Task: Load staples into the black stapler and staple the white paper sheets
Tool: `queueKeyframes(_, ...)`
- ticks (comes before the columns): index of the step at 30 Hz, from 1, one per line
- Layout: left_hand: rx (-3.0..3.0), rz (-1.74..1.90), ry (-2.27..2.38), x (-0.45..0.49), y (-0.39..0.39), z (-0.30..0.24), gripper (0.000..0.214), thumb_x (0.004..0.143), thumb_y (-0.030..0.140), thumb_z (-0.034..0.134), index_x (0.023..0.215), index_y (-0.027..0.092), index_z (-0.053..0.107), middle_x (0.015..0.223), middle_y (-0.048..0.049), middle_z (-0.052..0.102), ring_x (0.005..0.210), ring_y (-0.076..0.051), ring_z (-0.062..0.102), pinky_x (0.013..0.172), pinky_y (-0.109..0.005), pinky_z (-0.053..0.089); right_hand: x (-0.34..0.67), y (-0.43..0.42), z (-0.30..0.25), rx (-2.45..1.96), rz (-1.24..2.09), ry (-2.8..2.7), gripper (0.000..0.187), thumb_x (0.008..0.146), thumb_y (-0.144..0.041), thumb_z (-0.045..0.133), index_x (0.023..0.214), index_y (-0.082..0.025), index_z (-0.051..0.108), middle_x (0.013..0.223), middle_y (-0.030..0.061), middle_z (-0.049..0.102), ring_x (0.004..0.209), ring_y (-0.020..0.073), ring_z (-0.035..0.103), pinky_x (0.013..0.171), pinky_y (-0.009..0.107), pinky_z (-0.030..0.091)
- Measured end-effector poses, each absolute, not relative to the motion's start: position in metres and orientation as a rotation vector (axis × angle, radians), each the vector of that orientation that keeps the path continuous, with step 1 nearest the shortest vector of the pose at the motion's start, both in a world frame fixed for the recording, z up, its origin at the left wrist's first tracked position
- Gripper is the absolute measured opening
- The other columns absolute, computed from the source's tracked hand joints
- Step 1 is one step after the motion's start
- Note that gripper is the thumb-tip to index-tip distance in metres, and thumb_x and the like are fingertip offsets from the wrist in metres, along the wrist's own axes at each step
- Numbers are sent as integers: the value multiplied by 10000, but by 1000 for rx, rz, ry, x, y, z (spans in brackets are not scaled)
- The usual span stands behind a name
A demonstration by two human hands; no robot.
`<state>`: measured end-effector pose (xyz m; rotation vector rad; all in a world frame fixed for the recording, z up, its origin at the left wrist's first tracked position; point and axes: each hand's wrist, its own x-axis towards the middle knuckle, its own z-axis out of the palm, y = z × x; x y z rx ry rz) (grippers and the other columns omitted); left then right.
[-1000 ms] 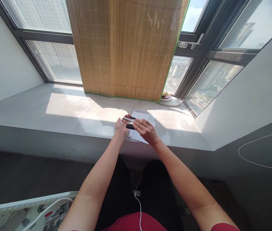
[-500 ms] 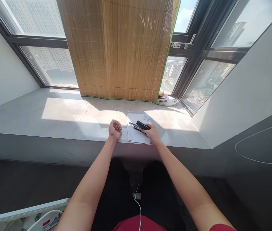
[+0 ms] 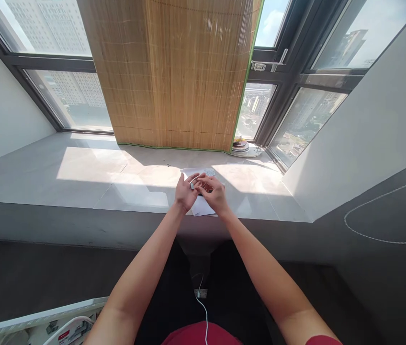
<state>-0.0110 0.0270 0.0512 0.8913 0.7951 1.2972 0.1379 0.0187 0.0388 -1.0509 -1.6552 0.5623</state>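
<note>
My left hand [image 3: 186,193] is turned palm up over the windowsill, its fingers stretched out. Against it, my right hand [image 3: 214,192] has its thumb and fingers drawn together above the left palm. Whatever the right fingertips pinch is too small or hidden to make out. Beneath both hands lies white paper [image 3: 201,207] with a small printed patch near its far edge. Dark bits show between the fingers, perhaps the black stapler, which is otherwise hidden by the hands.
The pale windowsill [image 3: 145,194] is partly sunlit. A bamboo blind [image 3: 177,76] hangs before the window. Stacked round plates or discs [image 3: 243,147] stand in the right corner. A white cable [image 3: 206,314] runs down between my legs, and a white tray-like unit [image 3: 81,309] is at lower left.
My right hand has let go of the open black stapler and come to my left hand. The left hand has moved right and uncurled from a loose fist.
</note>
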Motion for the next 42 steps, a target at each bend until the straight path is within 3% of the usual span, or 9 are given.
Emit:
queueKeyframes(3, 1015, 1343, 866, 2, 17, 53, 805, 1052, 801, 114, 1268, 226, 634, 1372, -174, 705, 1308, -300, 662, 1044, -487, 570, 120, 14, 42, -1026, 623, -1663, 215, 891, -383, 736, 1047, -279, 841, 1005, 68, 783, 825, 230, 695, 805, 403, 607)
queueKeyframes(11, 1303, 1397, 1063, -14, 32, 45, 635, 1114, 687, 199, 1350, 251, 595, 1423, -158, 680, 1338, -283, 651, 1117, -459, 517, 128, 9, 48, -999, 763, -1557, 169, 867, -441, 751, 877, -274, 773, 918, 48, 789, 858, 251, 741, 840, 416, 653)
queueKeyframes(13, 1554, 1416, 1401, -41, 47, 37, 483, 1113, 553, 385, 1430, 239, 571, 1514, -181, 618, 1467, -320, 548, 1220, -515, 431, 150, 20, 44, -1066, 702, -1525, 176, 867, -432, 752, 910, -264, 779, 896, 52, 780, 848, 256, 743, 848, 425, 649)
queueKeyframes(15, 1682, 1208, 1891, -72, 60, 22, 526, 1051, 450, 514, 1504, 187, 554, 1627, -241, 507, 1606, -407, 355, 1284, -633, 306, 184, 41, 37, -1192, 567, -1524, 198, 862, -387, 730, 994, -252, 791, 901, 61, 777, 839, 264, 735, 862, 439, 631)
queueKeyframes(18, 1647, 861, 2323, -104, 70, -4, 638, 1015, 413, 532, 1574, 106, 508, 1725, -315, 343, 1654, -523, 172, 1254, -790, 181, 241, 85, 22, -1505, 228, -1566, 167, 853, -261, 616, 904, -226, 771, 934, 106, 760, 861, 282, 695, 885, 453, 571)
queueKeyframes(22, 1742, 711, 2407, -112, 74, -23, 636, 1024, 456, 498, 1555, 111, 553, 1715, -336, 346, 1641, -573, 151, 1233, -835, 100, 288, 149, 1, -1707, 66, -1690, 236, 783, -154, 542, 874, -195, 756, 986, 142, 740, 926, 290, 650, 899, 413, 509)
queueKeyframes(31, 1811, 708, 2444, -108, 73, -22, 611, 1021, 400, 465, 1544, 95, 550, 1683, -364, 368, 1619, -586, 184, 1203, -853, 139, 283, 208, -23, -1709, 151, -1793, 267, 880, -175, 509, 857, -174, 774, 1119, 175, 767, 1018, 284, 659, 1028, 401, 504)
queueKeyframes(37, 1784, 691, 2440, -107, 71, -21, 602, 1027, 422, 483, 1543, 122, 557, 1674, -336, 389, 1623, -567, 189, 1224, -824, 129, 282, 185, -20, -1827, 109, -1733, 418, 882, -103, 462, 1179, -123, 756, 1313, 206, 693, 1110, 279, 648, 1036, 408, 501)
queueKeyframes(42, 1719, 393, 2528, -108, 94, -5, 522, 1002, 319, 535, 1495, 157, 599, 1549, -301, 510, 1499, -565, 406, 1141, -747, 360, 261, 127, -32, -2007, 96, -1747, 295, 938, -136, 468, 1087, -137, 723, 1111, 188, 694, 1061, 308, 636, 944, 429, 491)
